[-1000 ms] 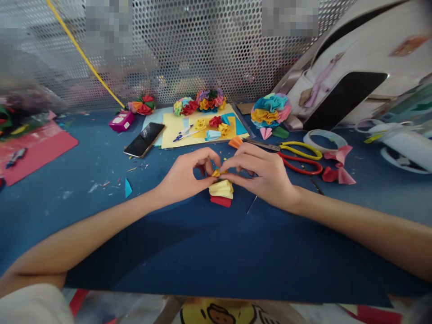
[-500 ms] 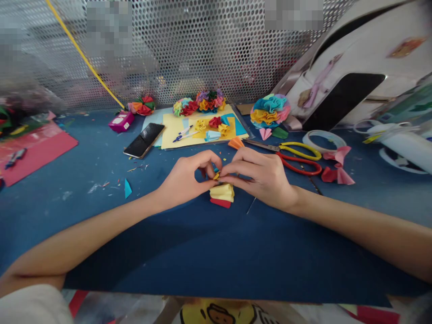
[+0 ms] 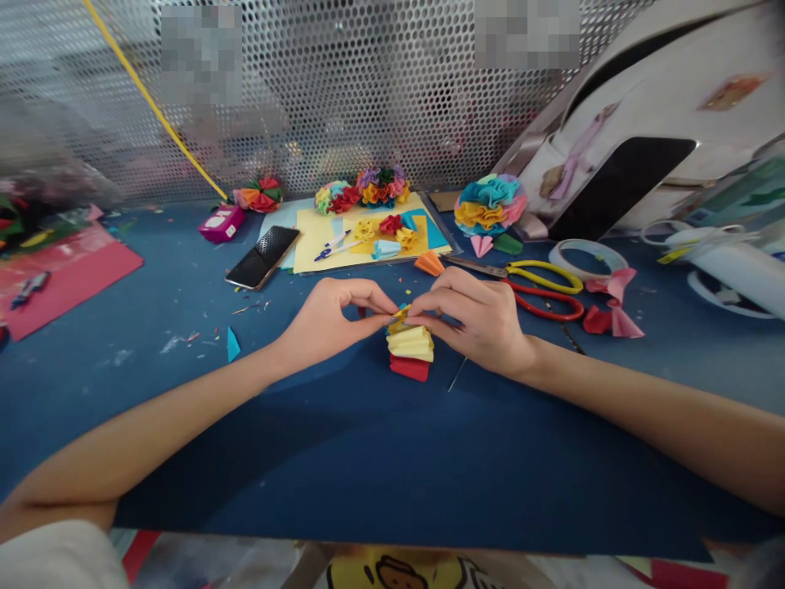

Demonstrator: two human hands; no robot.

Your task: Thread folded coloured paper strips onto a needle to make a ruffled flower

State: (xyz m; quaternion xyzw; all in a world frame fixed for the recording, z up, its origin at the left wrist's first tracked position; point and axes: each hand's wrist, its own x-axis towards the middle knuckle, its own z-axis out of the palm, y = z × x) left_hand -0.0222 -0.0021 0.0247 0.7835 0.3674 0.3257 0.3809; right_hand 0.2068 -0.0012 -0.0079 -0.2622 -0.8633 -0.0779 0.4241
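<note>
Over the middle of the blue table, my left hand (image 3: pixel 340 319) and my right hand (image 3: pixel 475 319) pinch a small folded yellow paper piece (image 3: pixel 400 317) between thumbs and fingertips. Right below the fingertips hangs or lies a pleated pale-yellow paper (image 3: pixel 410 343), with a pleated red paper (image 3: pixel 410 368) under it. A bit of blue paper shows by the left fingertips. How these pieces join is hidden by my fingers. A thin needle-like line (image 3: pixel 457 376) lies on the table just below my right hand.
Scissors (image 3: pixel 543 290) with yellow and red handles and a tape roll (image 3: pixel 589 258) lie to the right. A phone (image 3: pixel 263 258), yellow sheets with paper flowers, and a purple box (image 3: pixel 222 223) are behind. A white bag (image 3: pixel 643 106) stands at the back right, before a perforated metal screen (image 3: pixel 368 90).
Both hands have shifted slightly, the left fingers straightening. The yellow paper piece shows more between the fingertips, and the pale-yellow and red papers have moved a little right and down.
</note>
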